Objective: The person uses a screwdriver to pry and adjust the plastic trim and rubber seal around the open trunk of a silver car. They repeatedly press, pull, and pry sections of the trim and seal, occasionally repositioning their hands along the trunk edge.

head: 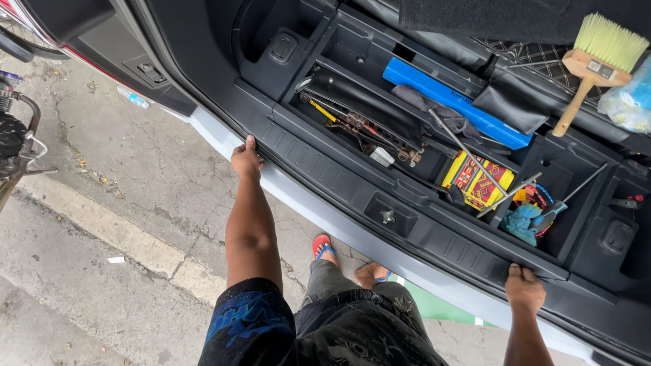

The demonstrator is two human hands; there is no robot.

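Both grips rest on the black plastic sill (407, 224) at the back edge of an open car boot. The left hand (245, 161) lies at about nine o'clock in the view, fingers curled over the sill's ribbed lip and thumb on top; the right hand (524, 290) lies at about five o'clock, fingers hooked over the same lip. Each hand clasps the sill's edge and carries nothing else.

That sill is a long strip running from ten o'clock down to four o'clock, and the hands sit well apart toward its two ends, with a small latch (388, 217) between them, nearer the right hand. Its surface is hard moulded plastic with ridges.

Beyond the lip, toward twelve o'clock, the underfloor tray (352, 51) stands uncovered. It holds a black tool roll (359, 102) and a rusty jack (369, 132), both lying parallel to the sill, a blue flat case (434, 91), a yellow and red patterned packet (475, 179) crossed by metal rods (468, 152), and a blue cloth (523, 222) at three o'clock, just past the right hand. A wooden brush (597, 61) with pale bristles lies at two o'clock on the folded floor mat (529, 51).

Below the silver bumper (325, 217), cracked concrete (102, 203) gives open standing room; sandalled feet (324, 247) stand close under the bumper.
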